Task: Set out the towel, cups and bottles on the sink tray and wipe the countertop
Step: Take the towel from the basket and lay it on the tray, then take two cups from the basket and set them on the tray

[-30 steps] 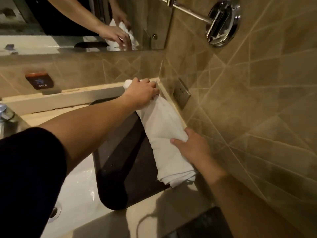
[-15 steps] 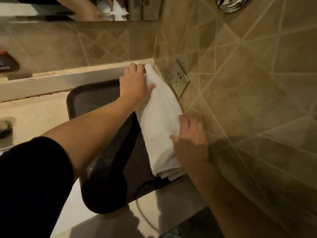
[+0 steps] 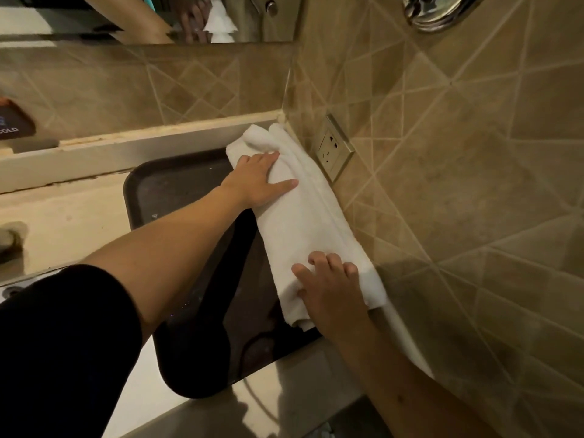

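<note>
The folded towel lies lengthwise along the wall, under both open palms: left hand far end, right hand near end.

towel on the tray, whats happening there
A person is laying a folded white towel along the right side of a dark tray on the bathroom countertop, close against the tiled wall below a wall socket. The left hand lies flat on the towel's far end and the right hand presses its near end. No cups or bottles are in view.
</note>
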Available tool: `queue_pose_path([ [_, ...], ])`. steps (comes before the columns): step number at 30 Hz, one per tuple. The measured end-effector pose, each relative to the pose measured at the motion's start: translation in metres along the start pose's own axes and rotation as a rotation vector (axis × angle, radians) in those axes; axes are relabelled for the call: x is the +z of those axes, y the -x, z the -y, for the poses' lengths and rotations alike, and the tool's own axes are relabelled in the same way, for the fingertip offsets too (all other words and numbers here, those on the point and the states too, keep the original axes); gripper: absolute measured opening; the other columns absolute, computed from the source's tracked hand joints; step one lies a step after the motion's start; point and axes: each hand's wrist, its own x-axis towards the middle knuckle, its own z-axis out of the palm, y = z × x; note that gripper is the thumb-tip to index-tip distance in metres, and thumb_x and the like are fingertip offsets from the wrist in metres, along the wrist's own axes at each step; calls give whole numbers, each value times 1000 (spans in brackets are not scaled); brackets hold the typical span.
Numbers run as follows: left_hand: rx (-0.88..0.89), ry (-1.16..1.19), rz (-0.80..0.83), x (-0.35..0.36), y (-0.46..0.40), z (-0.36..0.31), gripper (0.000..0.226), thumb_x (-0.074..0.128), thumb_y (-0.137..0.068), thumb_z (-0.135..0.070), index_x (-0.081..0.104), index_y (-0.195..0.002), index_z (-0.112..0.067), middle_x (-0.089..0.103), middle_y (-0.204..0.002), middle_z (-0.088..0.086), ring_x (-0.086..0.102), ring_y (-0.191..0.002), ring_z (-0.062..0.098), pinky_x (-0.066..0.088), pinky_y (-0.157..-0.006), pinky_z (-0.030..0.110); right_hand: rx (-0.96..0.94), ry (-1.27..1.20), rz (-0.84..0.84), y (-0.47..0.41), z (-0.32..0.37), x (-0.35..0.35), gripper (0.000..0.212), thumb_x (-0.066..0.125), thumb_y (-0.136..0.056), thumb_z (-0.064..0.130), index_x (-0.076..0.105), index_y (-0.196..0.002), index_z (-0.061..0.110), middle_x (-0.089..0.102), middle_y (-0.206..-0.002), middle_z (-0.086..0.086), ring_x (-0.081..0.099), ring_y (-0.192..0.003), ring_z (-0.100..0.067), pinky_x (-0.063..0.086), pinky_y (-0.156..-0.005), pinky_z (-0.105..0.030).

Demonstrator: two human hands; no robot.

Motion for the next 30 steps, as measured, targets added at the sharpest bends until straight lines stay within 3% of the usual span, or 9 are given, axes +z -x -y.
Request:
queue_pose_path([
  [5,14,6,17,2,5,-1,99,44,-82,-81,14,-159,-26,22,-164,3,17,-146,34,21,-116,55,35,-25,-65,-4,0,10,41,81,-77,43,66,-112,29,65,-116,-6,61,-98,-27,46,-80,-41],
  [10,37,16,-46,4,36,-7,84,54,-91,-61,25,-155,-14,28,-160,10,29,-143,34,29,-116,51,28,4,12,3,1,0,58,84,-71,43,62,-123,29,59,-124,-5,56,-109,-27,44,-91,-44],
  [14,100,-39,-46,3,83,-11,55,63,-90,-51,52,-135,-21,49,-138,5,50,-123,28,43,-102,43,-16,-83,90,12,-1,-19,49,66,-90,39,51,-136,27,47,-141,-4,43,-125,-26,32,-104,-42],
  [18,184,-94,37,9,141,-30,34,63,-89,-50,67,-111,-25,64,-111,-3,61,-90,14,50,-80,33,122,-219,161,49,1,-44,38,52,-99,36,49,-136,28,51,-133,-3,48,-118,-25,42,-99,-40],
  [21,337,-161,92,23,205,-77,31,60,-90,-55,67,-102,-28,68,-100,-9,62,-77,9,46,-68,30,253,-318,122,119,-10,-54,29,52,-100,36,57,-126,26,60,-121,-3,58,-105,-24,50,-87,-38],
  [24,352,-178,169,27,238,-85,28,59,-90,-56,67,-102,-31,68,-96,-15,65,-79,7,50,-69,30,324,-397,170,139,-7,-63,21,55,-97,36,60,-115,25,64,-113,-3,61,-101,-25,50,-81,-34],
  [27,515,-228,247,44,293,-134,18,60,-92,-48,68,-96,-32,66,-91,-14,65,-81,9,48,-69,27,428,-433,140,214,-14,-71,19,58,-95,37,62,-110,26,63,-109,-2,60,-97,-24,48,-78,-34],
  [30,698,-302,271,68,354,-187,13,60,-92,-40,69,-92,-30,70,-93,-10,65,-83,11,53,-73,32,566,-500,73,304,-16,-71,9,60,-94,37,60,-92,28,65,-101,-2,61,-91,-23,49,-75,-34],
])
